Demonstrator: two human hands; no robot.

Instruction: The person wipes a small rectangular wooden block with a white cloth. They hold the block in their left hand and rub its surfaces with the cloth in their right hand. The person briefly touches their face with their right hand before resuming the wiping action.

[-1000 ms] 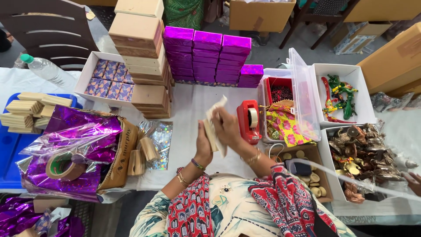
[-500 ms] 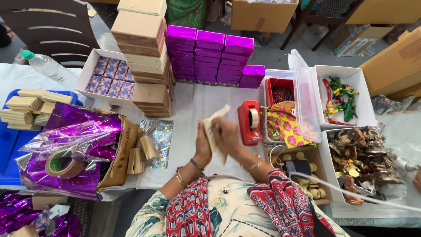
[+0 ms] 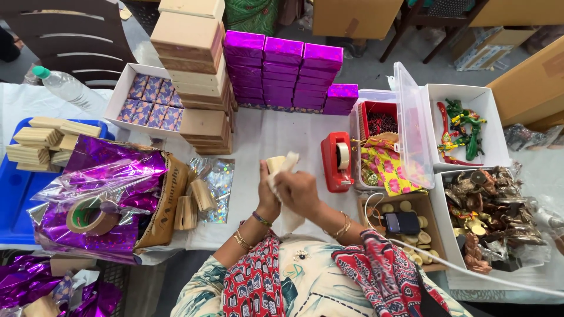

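Head view, your left hand [image 3: 268, 196]: fingers curled around the small pale wooden block [image 3: 275, 164], gripping it from the left.
Head view, your right hand [image 3: 299, 191]: fingers closed, pressing a white cloth [image 3: 288, 218] against the block.
Block position: raised above the white table [image 3: 264, 138], just left of the red tape dispenser [image 3: 336, 159].
Left of you: a roll of brown tape [image 3: 89, 216] lying on purple foil [image 3: 100, 176].
Far side: stacked purple boxes [image 3: 285, 73] beside stacked tan boxes [image 3: 194, 64].
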